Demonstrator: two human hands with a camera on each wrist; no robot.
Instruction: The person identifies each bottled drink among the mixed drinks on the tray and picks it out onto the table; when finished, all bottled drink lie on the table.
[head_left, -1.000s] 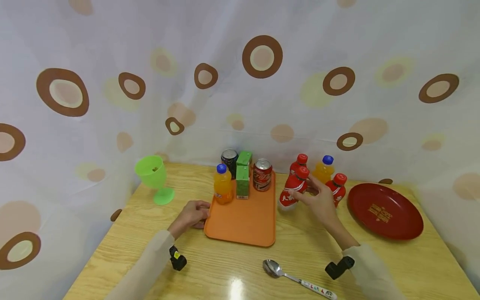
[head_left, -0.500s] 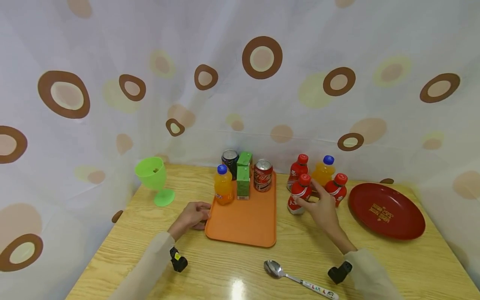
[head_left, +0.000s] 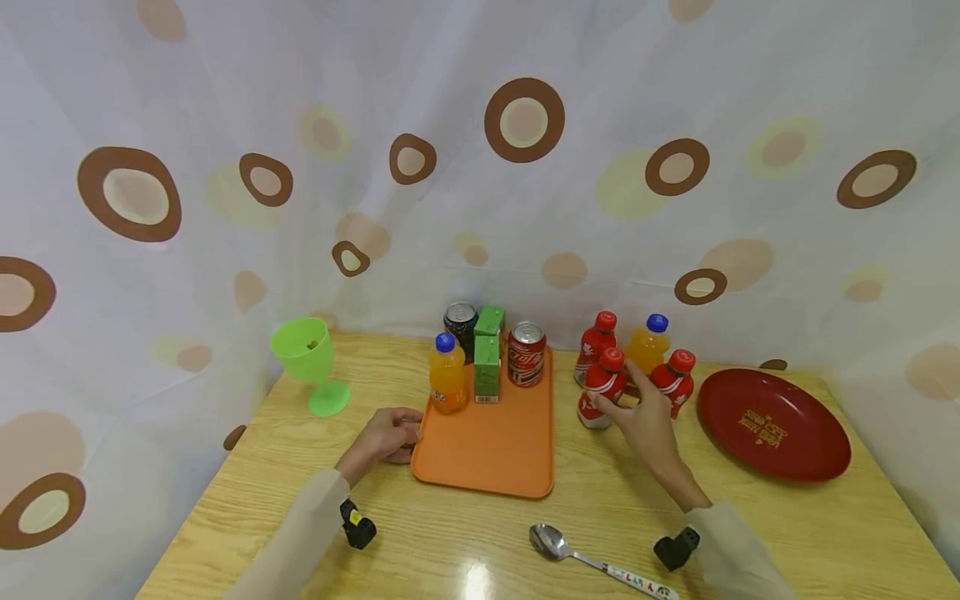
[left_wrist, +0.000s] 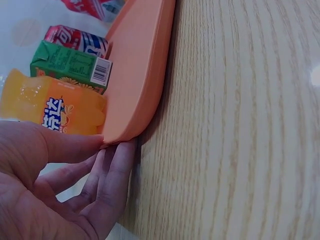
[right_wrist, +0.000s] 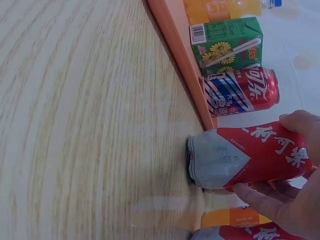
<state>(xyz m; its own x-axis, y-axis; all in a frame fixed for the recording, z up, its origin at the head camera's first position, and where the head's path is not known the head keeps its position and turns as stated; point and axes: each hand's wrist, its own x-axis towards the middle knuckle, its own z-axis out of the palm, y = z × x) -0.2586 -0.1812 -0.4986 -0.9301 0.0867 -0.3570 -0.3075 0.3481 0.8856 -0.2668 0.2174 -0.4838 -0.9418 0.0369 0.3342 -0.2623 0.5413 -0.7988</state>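
My right hand [head_left: 647,421] holds a small red-labelled cola bottle [right_wrist: 260,152] by its upper part, thumb on one side and fingers on the other. That bottle stands upright on the table, just right of the orange tray [head_left: 487,454]. Two similar red-capped bottles, one behind [head_left: 596,343] and one to the right [head_left: 673,385], stand close by, with an orange soda bottle [head_left: 647,346] among them. At the tray's left edge, my left hand [head_left: 386,435] pinches the rim, thumb above and fingers beneath. On the tray are an orange soda bottle [head_left: 447,379], green drink cartons [head_left: 487,371] and a red can [head_left: 526,358].
A dark can [head_left: 461,321] stands at the tray's back left corner. A green goblet [head_left: 303,354] is at the far left. To the right lies a red oval plate [head_left: 795,433]. A spoon [head_left: 551,542] lies in front, and a patterned cloth [head_left: 480,167] hangs behind the table.
My right hand has moved the cola bottle slightly right, away from the tray, and it has gone from tilted to upright on the table. The left hand has stayed at the tray's edge.
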